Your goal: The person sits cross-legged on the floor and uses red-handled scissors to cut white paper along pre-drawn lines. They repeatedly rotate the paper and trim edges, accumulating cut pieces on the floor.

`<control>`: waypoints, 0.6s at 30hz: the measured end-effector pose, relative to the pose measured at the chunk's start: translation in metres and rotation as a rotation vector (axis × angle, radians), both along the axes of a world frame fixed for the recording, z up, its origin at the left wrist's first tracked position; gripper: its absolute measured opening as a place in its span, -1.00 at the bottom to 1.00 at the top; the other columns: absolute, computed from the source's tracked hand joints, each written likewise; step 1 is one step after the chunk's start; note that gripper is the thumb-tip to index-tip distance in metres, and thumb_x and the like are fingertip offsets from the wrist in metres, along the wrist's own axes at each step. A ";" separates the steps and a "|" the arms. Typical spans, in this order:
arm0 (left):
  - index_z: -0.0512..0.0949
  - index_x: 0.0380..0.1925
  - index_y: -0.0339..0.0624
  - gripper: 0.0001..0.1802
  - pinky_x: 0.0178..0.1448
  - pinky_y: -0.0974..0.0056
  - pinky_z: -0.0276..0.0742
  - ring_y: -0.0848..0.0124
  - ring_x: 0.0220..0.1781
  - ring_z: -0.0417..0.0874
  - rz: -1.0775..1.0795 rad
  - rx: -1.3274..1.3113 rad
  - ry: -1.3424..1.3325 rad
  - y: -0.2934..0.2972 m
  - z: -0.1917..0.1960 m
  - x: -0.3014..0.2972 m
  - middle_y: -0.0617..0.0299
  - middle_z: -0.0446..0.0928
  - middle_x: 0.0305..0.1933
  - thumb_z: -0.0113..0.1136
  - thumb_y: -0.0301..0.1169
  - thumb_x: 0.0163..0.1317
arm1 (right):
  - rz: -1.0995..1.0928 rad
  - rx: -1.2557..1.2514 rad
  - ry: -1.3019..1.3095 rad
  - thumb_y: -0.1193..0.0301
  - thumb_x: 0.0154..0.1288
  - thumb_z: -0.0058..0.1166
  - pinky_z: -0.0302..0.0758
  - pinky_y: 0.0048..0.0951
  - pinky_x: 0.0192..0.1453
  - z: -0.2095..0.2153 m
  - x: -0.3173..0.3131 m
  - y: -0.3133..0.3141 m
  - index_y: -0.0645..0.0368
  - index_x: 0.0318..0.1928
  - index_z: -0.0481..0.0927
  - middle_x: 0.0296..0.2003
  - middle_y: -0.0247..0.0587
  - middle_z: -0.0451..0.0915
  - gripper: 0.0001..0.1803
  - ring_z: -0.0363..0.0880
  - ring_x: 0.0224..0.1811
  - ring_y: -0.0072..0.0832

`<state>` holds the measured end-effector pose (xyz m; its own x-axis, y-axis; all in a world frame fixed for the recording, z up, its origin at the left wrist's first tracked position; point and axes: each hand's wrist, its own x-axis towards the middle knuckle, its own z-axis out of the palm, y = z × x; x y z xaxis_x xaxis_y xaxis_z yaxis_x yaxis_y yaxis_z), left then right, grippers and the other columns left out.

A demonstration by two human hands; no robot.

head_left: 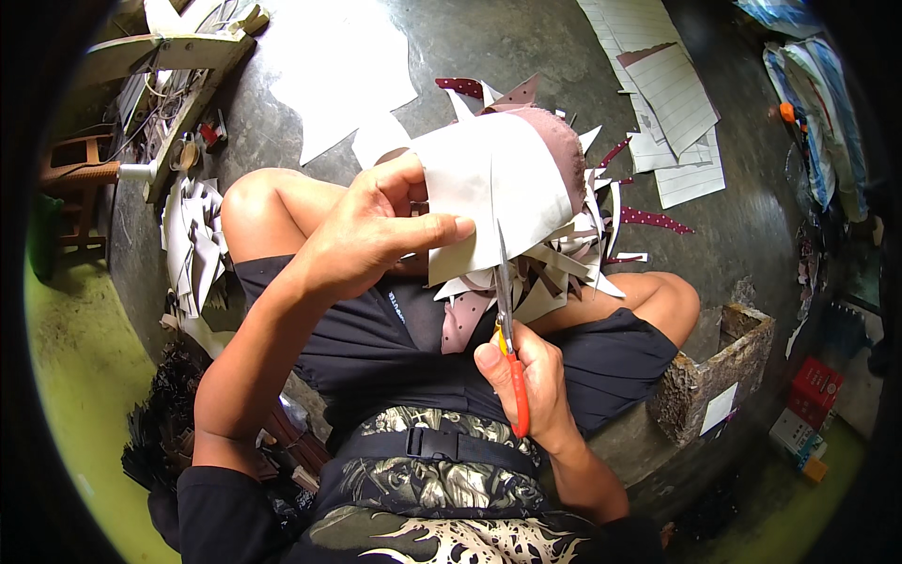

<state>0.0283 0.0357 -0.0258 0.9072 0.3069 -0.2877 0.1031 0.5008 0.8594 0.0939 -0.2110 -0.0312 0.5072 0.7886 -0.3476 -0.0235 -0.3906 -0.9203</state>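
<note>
A white sheet (460,179), paper or thin card, is pinched at its left edge between the thumb and fingers of my left hand (376,221). A thin dark line runs down it. In my right hand (542,385) I grip a pair of scissors (518,385) with red and yellow handles. Their blades point away from me and meet the sheet's near edge; whether they are parted is hard to make out. Behind and under the sheet lie a pinkish piece (558,139) and a pile of white and pink scraps (554,268) between my legs, some with dark red dotted strips.
Large white sheets (329,66) lie on the grey floor ahead, with lined paper (658,94) at the far right. A wooden frame (183,103) and stacked white pieces (194,244) are at left. A worn box (709,385) sits beside my right knee.
</note>
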 end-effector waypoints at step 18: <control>0.55 0.20 -0.33 -0.57 0.20 0.31 0.63 0.48 0.06 0.69 0.055 -0.020 0.102 -0.010 0.005 -0.006 0.21 0.68 0.05 0.39 -0.53 0.36 | 0.007 0.008 -0.040 0.18 0.43 0.36 0.40 -0.32 -0.45 -0.004 -0.001 -0.002 0.25 -0.46 0.45 -0.63 -0.12 0.45 -0.52 0.37 -0.61 -0.42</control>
